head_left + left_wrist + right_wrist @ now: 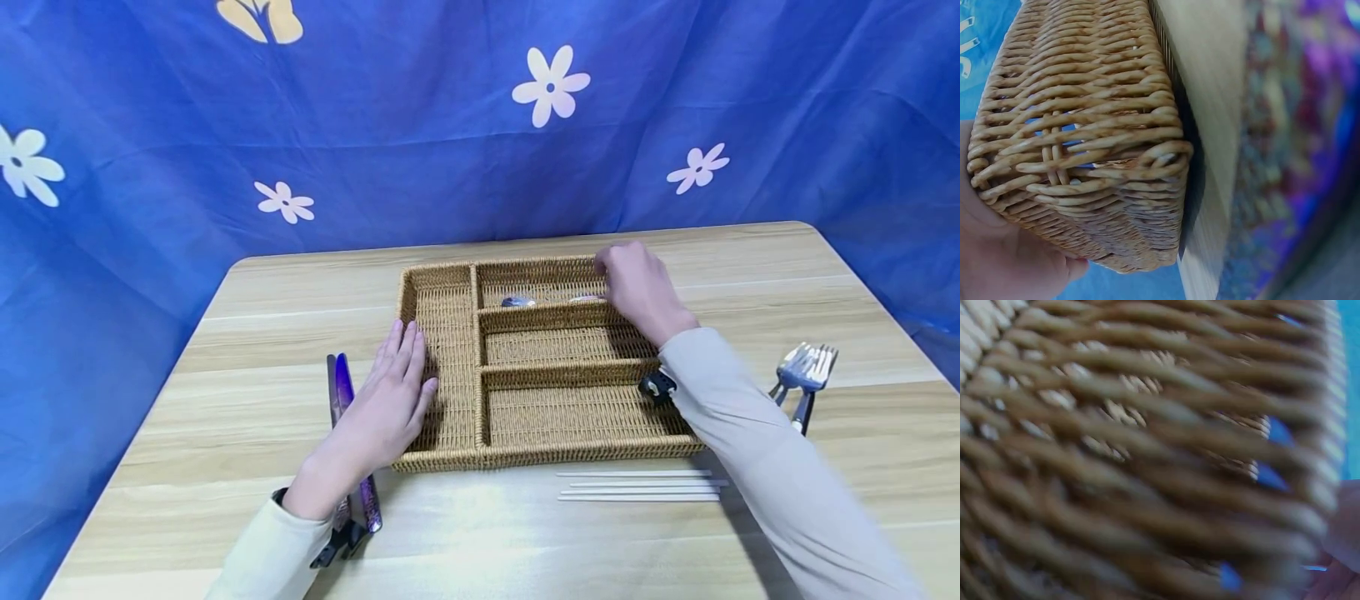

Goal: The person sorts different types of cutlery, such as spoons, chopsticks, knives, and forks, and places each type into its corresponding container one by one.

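Observation:
A woven wicker cutlery tray [480,408] with several compartments stands on the table. My left hand [390,396] rests on its left rim with fingers extended, the thumb over the inner side. In the left wrist view, that hand [1019,262] is partly behind the wicker wall. At the right end of the back compartment, my right hand [641,287] curls downward around a spoon [587,297]; its handle is mostly hidden. A second spoon [517,302] lies in the same compartment, left of it. In the right wrist view, a bright sliver shows by the fingers [1344,534].
Several white chopsticks [637,497] lie in front of the tray. Forks [810,367] lie to the right, partly behind the right sleeve. Two long, shiny dark and purple pieces [345,387] lie beneath the left wrist. A blue flowered cloth [450,125] hangs behind the table.

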The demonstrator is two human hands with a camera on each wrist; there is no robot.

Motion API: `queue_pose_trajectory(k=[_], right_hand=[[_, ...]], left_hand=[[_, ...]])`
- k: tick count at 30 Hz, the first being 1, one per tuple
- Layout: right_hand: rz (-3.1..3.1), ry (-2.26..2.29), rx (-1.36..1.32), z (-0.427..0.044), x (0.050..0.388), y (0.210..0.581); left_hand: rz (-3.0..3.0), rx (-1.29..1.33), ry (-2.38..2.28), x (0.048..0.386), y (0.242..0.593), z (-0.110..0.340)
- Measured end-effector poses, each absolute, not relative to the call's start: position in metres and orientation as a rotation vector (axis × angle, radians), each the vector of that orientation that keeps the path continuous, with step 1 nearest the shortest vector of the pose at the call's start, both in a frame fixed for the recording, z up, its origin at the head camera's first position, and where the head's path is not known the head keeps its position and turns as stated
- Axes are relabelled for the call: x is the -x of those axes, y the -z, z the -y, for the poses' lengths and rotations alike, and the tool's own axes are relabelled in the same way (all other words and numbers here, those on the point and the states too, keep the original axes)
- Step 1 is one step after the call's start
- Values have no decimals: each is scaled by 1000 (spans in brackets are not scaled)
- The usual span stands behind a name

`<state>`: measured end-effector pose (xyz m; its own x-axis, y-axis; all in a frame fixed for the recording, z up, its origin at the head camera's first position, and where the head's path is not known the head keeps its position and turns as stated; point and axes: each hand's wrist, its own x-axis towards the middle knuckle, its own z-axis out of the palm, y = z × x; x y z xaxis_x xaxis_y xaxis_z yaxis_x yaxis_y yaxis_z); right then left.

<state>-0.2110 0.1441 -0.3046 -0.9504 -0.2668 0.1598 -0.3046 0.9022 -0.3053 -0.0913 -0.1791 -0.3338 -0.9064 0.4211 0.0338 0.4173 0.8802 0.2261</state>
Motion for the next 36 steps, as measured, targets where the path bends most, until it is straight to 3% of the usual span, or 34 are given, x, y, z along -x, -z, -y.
queue_pose_trajectory(k=[18,29,36], right_hand=[[2788,-402,-319,-209,165,262],[2781,-390,-210,-254,122,275],[2855,-385,34,-278,90,298]], left_hand=[[-2996,-660,-351,92,329,180],[-2977,-659,-373,92,330,181],[-2973,-673,-382,93,330,181]])
